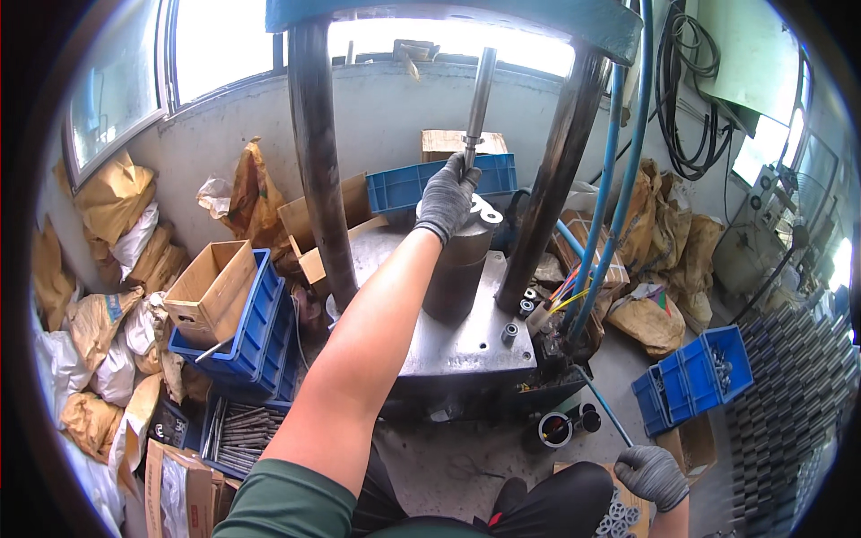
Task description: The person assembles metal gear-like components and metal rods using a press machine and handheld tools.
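Note:
My left hand [447,199], in a grey glove, reaches to the middle of a press and is closed round the lower part of a metal shaft [482,94]. The shaft stands nearly upright, tilted slightly right, with a collar just above my fingers. Under that hand is a thick steel cylinder [457,278] on the press's metal base plate [475,345]. White rings [485,212] lie on the cylinder's top, partly hidden by my hand. At the lower right my right hand [653,475], also gloved, is closed on the end of a thin blue lever [606,405].
Dark press columns [316,152] flank the cylinder. Blue hoses [619,193] run down on the right. Stacked blue crates [242,345] with a wooden box [213,289] stand left, above a bin of metal rods [247,435]. Right are another blue crate [695,377] and stacked metal tubes [785,394].

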Demonstrator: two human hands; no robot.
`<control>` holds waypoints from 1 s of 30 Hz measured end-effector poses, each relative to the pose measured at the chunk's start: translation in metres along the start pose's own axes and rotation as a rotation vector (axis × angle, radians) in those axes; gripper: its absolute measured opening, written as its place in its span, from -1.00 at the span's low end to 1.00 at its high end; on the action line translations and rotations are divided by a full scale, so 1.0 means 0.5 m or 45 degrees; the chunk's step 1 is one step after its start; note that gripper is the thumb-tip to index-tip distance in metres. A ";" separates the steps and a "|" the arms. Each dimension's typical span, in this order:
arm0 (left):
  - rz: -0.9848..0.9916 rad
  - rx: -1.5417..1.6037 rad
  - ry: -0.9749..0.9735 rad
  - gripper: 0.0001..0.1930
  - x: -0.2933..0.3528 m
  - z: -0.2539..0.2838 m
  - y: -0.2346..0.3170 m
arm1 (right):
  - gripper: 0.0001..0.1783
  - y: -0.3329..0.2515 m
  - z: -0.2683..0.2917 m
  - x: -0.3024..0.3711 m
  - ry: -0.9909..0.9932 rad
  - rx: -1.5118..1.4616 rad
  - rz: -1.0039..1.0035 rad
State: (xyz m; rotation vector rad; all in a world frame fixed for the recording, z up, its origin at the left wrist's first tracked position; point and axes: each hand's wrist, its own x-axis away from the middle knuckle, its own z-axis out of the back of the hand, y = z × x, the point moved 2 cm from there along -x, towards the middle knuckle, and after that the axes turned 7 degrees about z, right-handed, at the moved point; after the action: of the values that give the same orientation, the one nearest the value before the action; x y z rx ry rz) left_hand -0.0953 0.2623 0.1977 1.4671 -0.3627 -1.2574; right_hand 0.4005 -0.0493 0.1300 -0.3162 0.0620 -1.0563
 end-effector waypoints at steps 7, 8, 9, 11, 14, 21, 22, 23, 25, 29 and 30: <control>0.052 0.135 -0.042 -0.71 0.011 -0.001 0.013 | -0.73 -0.003 -0.003 0.006 0.092 -0.012 -0.026; 0.059 0.151 -0.033 -0.71 0.012 0.001 0.016 | -0.73 -0.003 -0.002 0.006 0.092 -0.013 -0.025; 0.059 0.150 -0.035 -0.71 0.015 0.001 0.020 | -0.74 -0.004 -0.002 0.008 0.103 -0.017 -0.031; 0.068 0.128 0.001 -0.71 0.022 0.002 0.028 | -0.74 -0.004 -0.001 0.010 0.114 -0.023 -0.039; -0.012 0.072 0.034 -0.72 0.023 0.005 0.029 | -0.73 -0.005 0.000 0.012 0.133 -0.051 -0.047; 0.116 0.280 -0.091 -0.69 0.011 0.008 0.007 | -0.74 0.000 -0.003 0.012 0.137 -0.026 -0.036; 0.072 0.282 -0.086 -0.75 0.009 0.008 0.005 | -0.74 0.000 -0.004 0.011 0.136 -0.024 -0.033; 0.029 0.283 -0.079 -0.80 0.008 0.009 0.003 | -0.74 -0.001 -0.004 0.010 0.136 -0.024 -0.032; 0.062 0.270 -0.091 -0.80 0.016 0.006 0.016 | -0.74 0.000 -0.002 0.012 0.150 -0.042 -0.038; 0.038 0.228 -0.056 -0.77 0.007 0.013 0.004 | -0.75 -0.005 -0.003 0.008 0.146 -0.038 -0.033; 0.041 0.231 -0.060 -0.77 0.010 0.011 0.008 | -0.76 -0.004 -0.003 0.010 0.158 -0.042 -0.035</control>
State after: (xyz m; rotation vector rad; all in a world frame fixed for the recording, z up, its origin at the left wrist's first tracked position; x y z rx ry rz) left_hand -0.0962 0.2543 0.1996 1.5799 -0.5414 -1.2607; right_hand 0.4010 -0.0548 0.1298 -0.2817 0.1866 -1.1022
